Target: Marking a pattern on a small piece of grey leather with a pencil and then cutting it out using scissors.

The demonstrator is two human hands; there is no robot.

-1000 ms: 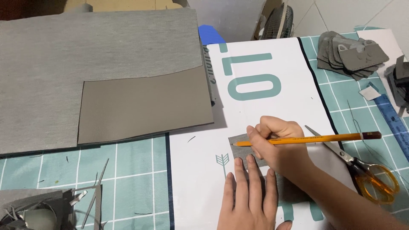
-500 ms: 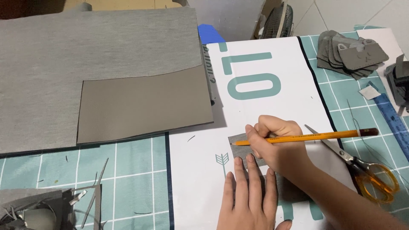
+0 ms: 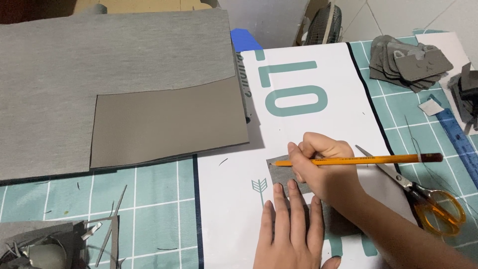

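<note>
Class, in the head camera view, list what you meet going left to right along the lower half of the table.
Grey scrap pile → left hand → right hand with pencil → orange-handled scissors → blue ruler.

The big grey sheet (image 3: 99, 65) upper left looks like soft knit cloth, matt with a fine heathered grain. The taupe panel (image 3: 169, 122) on it is smoother, flat and dull, kind of like card or faux leather. The pencil (image 3: 348, 160) is glossy orange-painted wood. The scissors (image 3: 423, 197) have bare shiny metal blades and translucent orange plastic handles. The white poster (image 3: 308, 89) looks slick, slightly satin paper. The teal cutting mat (image 3: 149, 199) is matt rubbery plastic. The blue ruler (image 3: 460, 144) far right looks plastic.
</note>
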